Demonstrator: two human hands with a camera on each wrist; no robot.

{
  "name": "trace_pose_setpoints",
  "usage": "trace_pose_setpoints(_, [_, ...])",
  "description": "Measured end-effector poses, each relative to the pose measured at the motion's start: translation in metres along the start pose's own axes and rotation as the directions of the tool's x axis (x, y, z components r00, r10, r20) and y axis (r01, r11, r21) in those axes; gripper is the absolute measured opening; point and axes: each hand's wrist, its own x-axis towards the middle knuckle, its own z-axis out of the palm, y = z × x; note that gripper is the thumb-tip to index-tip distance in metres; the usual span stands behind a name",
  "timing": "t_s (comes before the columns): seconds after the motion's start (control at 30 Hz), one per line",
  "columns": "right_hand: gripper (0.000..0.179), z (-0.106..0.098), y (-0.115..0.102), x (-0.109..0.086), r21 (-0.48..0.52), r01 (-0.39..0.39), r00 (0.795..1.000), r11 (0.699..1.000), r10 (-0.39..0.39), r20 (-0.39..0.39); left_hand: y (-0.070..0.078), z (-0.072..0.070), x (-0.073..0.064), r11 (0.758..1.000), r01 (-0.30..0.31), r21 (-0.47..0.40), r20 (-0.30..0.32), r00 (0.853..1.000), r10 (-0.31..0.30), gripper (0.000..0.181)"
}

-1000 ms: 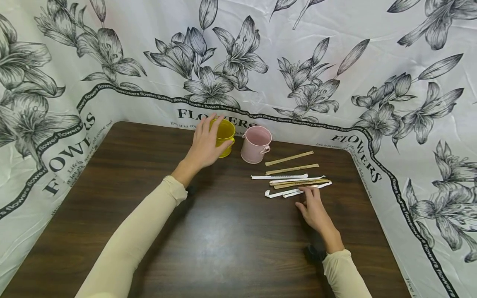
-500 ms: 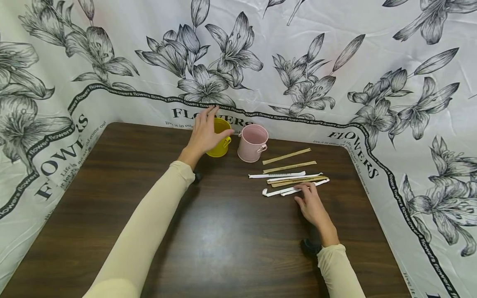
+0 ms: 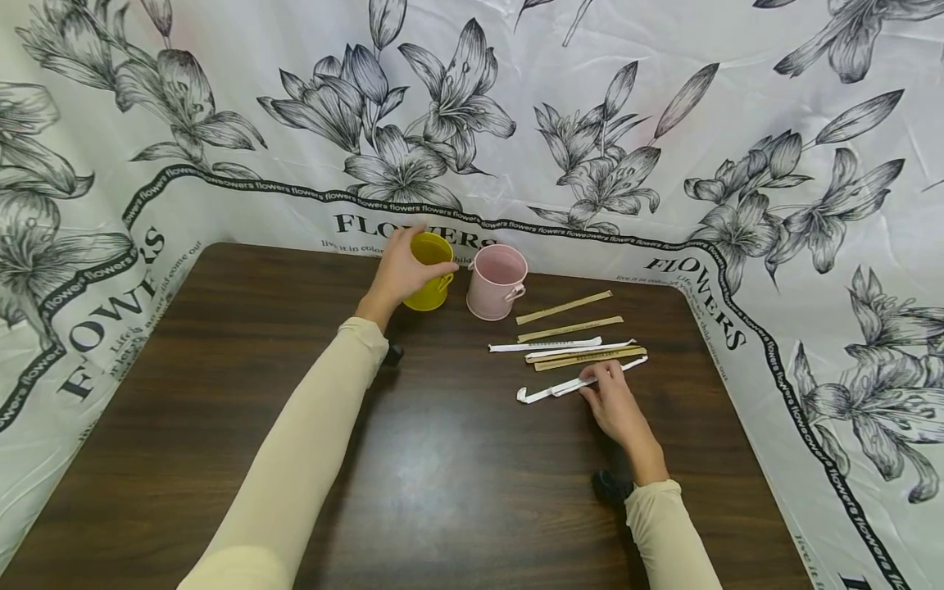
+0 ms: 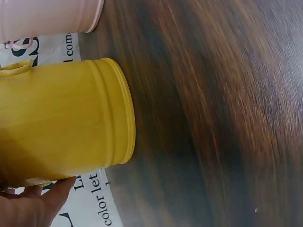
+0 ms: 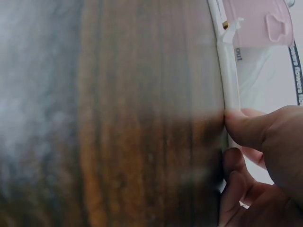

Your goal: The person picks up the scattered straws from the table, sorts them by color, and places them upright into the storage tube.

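Observation:
My left hand point(image 3: 394, 274) is at the small yellow bucket point(image 3: 426, 297), its thumb across the near rim and its fingers around the far left side. In the left wrist view the yellow bucket point(image 4: 61, 118) fills the left half, fingers point(image 4: 56, 196) against its side. Over on the right, my right hand point(image 3: 618, 410) pinches white paper-wrapped straws point(image 3: 538, 394), two of which overlap lengthwise, one with a hooked end. Thumb and fingertips press on a white straw point(image 5: 229, 75) in the right wrist view.
Beside the yellow bucket stands a pink bucket point(image 3: 490, 293). Several more wrapped straws lie in front of it, some white point(image 3: 544, 347), some brown point(image 3: 570, 329). A flower-printed cloth point(image 3: 310, 164) hangs behind the dark wooden table point(image 3: 413, 459).
My left hand has closed around the yellow bucket, thumb lowering onto its rim. My right fingers have gripped the white straws, whose left ends swung toward me. The head view shifted slightly.

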Motion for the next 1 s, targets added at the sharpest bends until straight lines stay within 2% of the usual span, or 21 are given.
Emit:
trace_pose_setpoints(0.13, [0.018, -0.002, -0.001, 0.002, -0.010, 0.024, 1.000, 1.000, -0.023, 0.009, 0.000, 0.000, -0.001, 0.997, 0.017, -0.076, -0.013, 1.000, -0.018, 0.100])
trace_pose_setpoints(0.4, [0.023, -0.003, -0.002, 0.006, -0.034, 0.035, 0.997, 0.999, -0.032, 0.071, -0.002, 0.003, -0.003, 0.986, 0.066, -0.155, -0.012, 0.998, -0.069, 0.098])
trace_pose_setpoints(0.57, [0.010, -0.003, -0.004, 0.007, -0.024, 0.018, 0.999, 1.000, -0.017, 0.039, -0.003, 0.002, -0.003, 0.979, 0.075, -0.190, -0.017, 0.997, -0.080, 0.099])
trace_pose_setpoints(0.83, [0.015, -0.010, -0.004, 0.008, 0.004, -0.029, 1.000, 1.000, 0.029, -0.002, -0.001, 0.003, -0.005, 0.974, 0.082, -0.212, 0.002, 0.996, -0.084, 0.098])
trace_pose_setpoints(1.0, [0.017, -0.016, -0.012, 0.015, 0.031, 0.024, 0.997, 0.999, -0.021, -0.077, -0.002, 0.005, -0.005, 0.970, 0.083, -0.228, 0.000, 0.996, -0.085, 0.094])
